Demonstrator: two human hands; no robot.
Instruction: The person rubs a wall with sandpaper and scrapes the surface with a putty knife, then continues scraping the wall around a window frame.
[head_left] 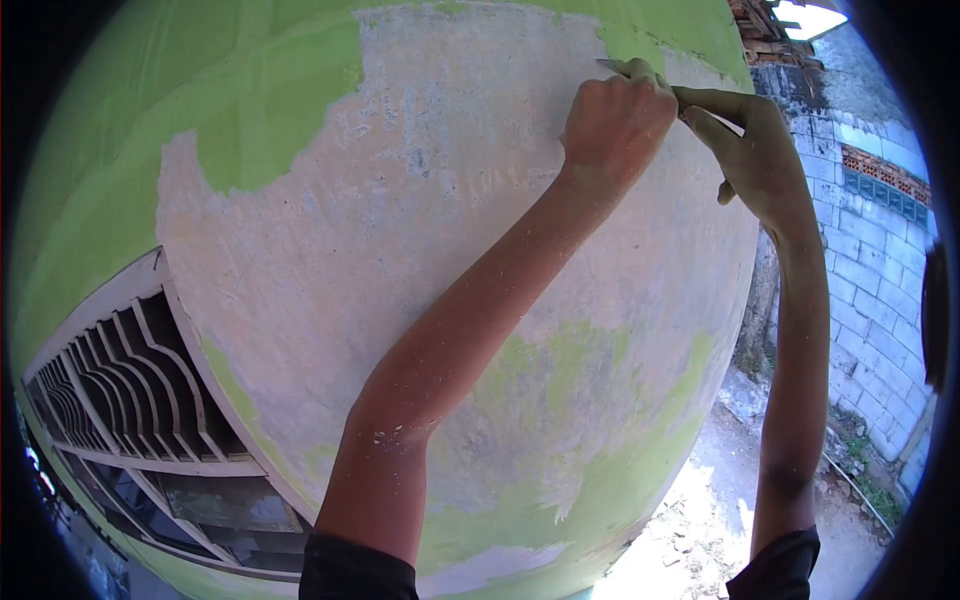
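Observation:
My left hand [622,120] is closed in a fist high against the wall [480,200]. From its upper left side pokes the thin grey metal tip of a scraper [607,64]; the rest of that tool is hidden by the fingers. My right hand [755,155] reaches in from the right, its thumb and index finger pinched together right beside the left fist. Whether they grip the scraper's handle end cannot be made out. Around both hands the wall is bare, pale plaster, with green paint [270,110] left in ragged-edged areas. Small pale flakes dot my left arm.
At lower left is a window [140,390] with curved bars and a pale frame. Beyond the wall's right edge runs a block wall [865,270] with a passage between. Bright, debris-strewn ground [690,530] lies below.

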